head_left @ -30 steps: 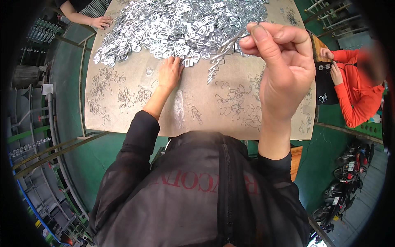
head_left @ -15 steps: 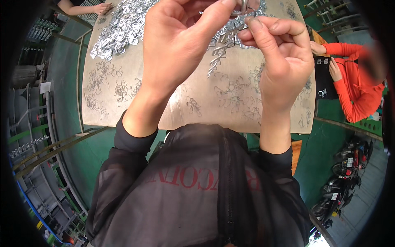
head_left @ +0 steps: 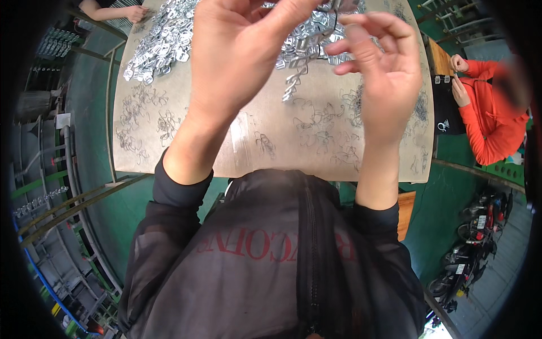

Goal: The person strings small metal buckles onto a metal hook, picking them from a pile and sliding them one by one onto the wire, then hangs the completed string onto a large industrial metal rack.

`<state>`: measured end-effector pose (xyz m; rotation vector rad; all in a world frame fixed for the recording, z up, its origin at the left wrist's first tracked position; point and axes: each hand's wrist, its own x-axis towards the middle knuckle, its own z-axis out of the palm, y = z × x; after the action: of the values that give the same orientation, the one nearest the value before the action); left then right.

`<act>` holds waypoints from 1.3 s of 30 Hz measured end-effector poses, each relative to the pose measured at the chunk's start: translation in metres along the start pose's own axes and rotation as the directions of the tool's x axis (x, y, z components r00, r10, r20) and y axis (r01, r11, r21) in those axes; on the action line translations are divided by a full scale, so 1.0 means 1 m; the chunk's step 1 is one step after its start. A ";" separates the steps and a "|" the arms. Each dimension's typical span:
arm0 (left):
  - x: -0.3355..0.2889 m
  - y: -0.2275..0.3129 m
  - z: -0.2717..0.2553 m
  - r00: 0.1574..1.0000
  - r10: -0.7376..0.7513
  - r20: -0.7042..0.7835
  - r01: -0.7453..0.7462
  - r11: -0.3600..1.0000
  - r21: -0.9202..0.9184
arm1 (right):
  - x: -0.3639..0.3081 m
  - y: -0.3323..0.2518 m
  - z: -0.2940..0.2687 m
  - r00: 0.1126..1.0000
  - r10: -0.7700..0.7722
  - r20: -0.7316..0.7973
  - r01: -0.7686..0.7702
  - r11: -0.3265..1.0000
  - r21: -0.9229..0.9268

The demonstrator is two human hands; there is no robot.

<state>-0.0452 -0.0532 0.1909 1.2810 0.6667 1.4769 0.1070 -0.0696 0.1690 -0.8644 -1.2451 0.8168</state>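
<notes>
Near the top edge my left hand [head_left: 234, 62] is closed, its thumb and fingertips pinching a flat silvery metal buckle [head_left: 345, 5] partly cut off by the frame. Below it hangs a string of linked, zigzagging metal pieces [head_left: 294, 79], reaching down over the table. A dark thin wire hook [head_left: 336, 21] shows beside the buckle. My right hand [head_left: 387, 70] is just right of the string, fingers apart and slightly blurred, with nothing visible in them. Behind both hands lies a big pile of silvery buckles [head_left: 164, 42].
Tangles of thin wire hooks [head_left: 319, 121] lie scattered across the brown-covered table [head_left: 226, 161]. At right a person in orange [head_left: 491, 113] works at a black-covered surface [head_left: 443, 107]; another person's hand [head_left: 137, 13] rests at the far left. Metal racks [head_left: 51, 186] and parked motorbikes [head_left: 466, 243] stand beyond.
My right hand's fingers have spread and come away from the hanging pieces. My left hand has risen slightly. The orange-clad person's hands have drawn closer together.
</notes>
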 end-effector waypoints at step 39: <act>0.004 0.007 0.001 0.988 0.157 0.008 -0.156 0.973 0.167 | 0.036 -0.030 0.015 0.987 -0.157 0.019 0.146 0.951 0.271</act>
<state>-0.0467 -0.0518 0.1990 1.4882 0.7190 1.5786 0.0984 -0.0495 0.2130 -0.5279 -1.1865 0.8589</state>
